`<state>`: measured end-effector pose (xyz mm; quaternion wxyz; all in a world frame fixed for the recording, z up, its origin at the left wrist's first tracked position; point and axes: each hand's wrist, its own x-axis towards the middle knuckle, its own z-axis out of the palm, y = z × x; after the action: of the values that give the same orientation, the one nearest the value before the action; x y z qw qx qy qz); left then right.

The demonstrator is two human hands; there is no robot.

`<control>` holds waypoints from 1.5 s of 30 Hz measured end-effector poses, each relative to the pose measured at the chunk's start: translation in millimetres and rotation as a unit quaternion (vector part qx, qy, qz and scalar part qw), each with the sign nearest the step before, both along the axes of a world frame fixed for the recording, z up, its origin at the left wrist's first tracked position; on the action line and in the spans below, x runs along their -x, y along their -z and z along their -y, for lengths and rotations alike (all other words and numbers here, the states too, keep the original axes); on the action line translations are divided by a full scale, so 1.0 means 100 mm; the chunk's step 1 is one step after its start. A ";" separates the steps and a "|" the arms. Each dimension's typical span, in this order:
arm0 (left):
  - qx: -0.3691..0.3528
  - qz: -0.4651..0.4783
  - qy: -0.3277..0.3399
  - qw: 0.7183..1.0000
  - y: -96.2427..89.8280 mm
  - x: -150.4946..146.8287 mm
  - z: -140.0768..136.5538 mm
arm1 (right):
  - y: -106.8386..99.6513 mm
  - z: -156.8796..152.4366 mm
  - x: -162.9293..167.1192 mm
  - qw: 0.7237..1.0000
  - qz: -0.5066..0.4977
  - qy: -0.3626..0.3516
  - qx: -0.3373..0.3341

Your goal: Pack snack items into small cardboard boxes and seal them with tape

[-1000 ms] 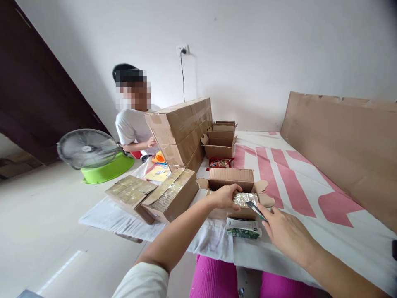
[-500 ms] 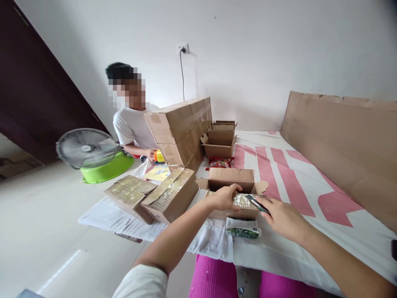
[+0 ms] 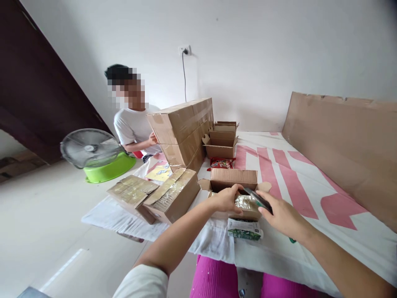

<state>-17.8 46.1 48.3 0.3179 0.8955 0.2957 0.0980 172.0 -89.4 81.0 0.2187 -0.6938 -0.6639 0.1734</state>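
Observation:
Before me on the table stands an open cardboard box (image 3: pixel 234 177), its back and side flaps raised. Shiny clear tape covers its near part (image 3: pixel 247 203). My left hand (image 3: pixel 228 200) is curled over that taped cardboard, thumb toward the inside and fingers at the front. In my right hand (image 3: pixel 279 212) is a box cutter (image 3: pixel 261 201), its tip pointing left, close to the left thumb and just above the tape. A green and white drink carton (image 3: pixel 245 229) lies on its side in front of the box.
Two taped boxes (image 3: pixel 173 194) sit at left, below a stack of cardboard boxes (image 3: pixel 186 128). Behind are a red snack packet (image 3: pixel 221 163) and open boxes (image 3: pixel 220 145). Cardboard (image 3: pixel 341 145) stands at right. A person (image 3: pixel 133 128) is beyond the stack; a fan (image 3: pixel 89 148) stands left.
The box cutter has risen a little off the tape and its tip has swung toward my left thumb. The other person's hand has left a yellow-orange object and moved up by the stack.

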 end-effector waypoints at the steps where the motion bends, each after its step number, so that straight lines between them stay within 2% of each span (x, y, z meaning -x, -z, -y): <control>1: -0.005 0.000 0.007 1.000 -0.01 0.00 0.00 | -0.01 -0.03 -0.02 1.000 -0.017 0.010 -0.010; 3: -0.015 0.003 0.015 1.000 -0.04 0.01 0.03 | 0.00 -0.11 -0.05 0.998 -0.060 0.021 -0.015; 8: -0.051 0.017 0.008 0.999 -0.15 0.00 0.14 | 0.13 -0.35 -0.04 0.988 -0.139 0.027 0.063; 10: -0.088 0.013 0.006 0.996 -0.17 -0.02 0.19 | 0.20 -0.42 -0.04 0.987 -0.144 0.038 0.064; 12: -0.156 0.017 0.013 0.988 -0.18 -0.03 0.22 | 0.26 -0.47 -0.04 0.986 -0.150 0.051 0.051; 17: -0.358 0.018 0.111 0.927 -0.17 -0.08 0.21 | 0.33 -0.49 -0.06 0.981 -0.181 0.053 0.037; 20: -0.422 0.000 0.164 0.892 -0.19 -0.09 0.16 | 0.31 -0.48 -0.06 0.980 -0.184 0.057 0.036; 23: -0.469 -0.018 0.182 0.864 -0.24 -0.09 0.13 | 0.29 -0.46 -0.05 0.981 -0.184 0.059 0.036; 27: -0.501 -0.032 0.187 0.844 -0.29 -0.13 0.14 | 0.28 -0.47 -0.06 0.983 -0.175 0.051 0.026; 34: -0.515 -0.095 0.169 0.835 -0.31 -0.24 0.19 | 0.27 -0.47 -0.07 0.988 -0.147 0.046 0.011; 40: -0.523 -0.092 0.202 0.823 -0.26 -0.14 0.19 | 0.28 -0.47 -0.06 0.991 -0.128 0.046 -0.007; 45: -0.522 -0.090 0.203 0.823 -0.23 -0.04 0.18 | 0.29 -0.49 -0.03 0.992 -0.118 0.032 -0.017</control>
<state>-14.3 28.3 71.5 -0.2128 0.9722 0.0389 0.0900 174.7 -40.8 51.6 0.3130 -0.6857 -0.6134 0.2358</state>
